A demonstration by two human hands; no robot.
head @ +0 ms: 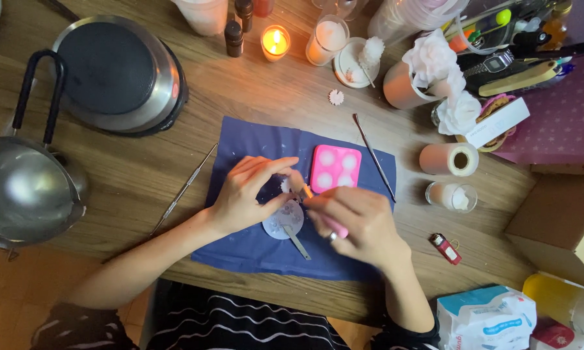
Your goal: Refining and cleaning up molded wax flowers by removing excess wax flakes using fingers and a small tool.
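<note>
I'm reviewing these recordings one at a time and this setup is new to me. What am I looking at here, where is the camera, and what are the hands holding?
There is no machine: a person works bare-handed, filmed by a head-worn camera looking down at a wooden table. On a dark blue cloth lie a pink square mould with four round cavities and a small round clear dish. The left hand pinches a small white piece above the dish. The right hand grips a pink-handled tool against it. Around them: thin metal tools, a lit candle in a glass, a round hotplate, a steel pot and a red lighter.
</note>
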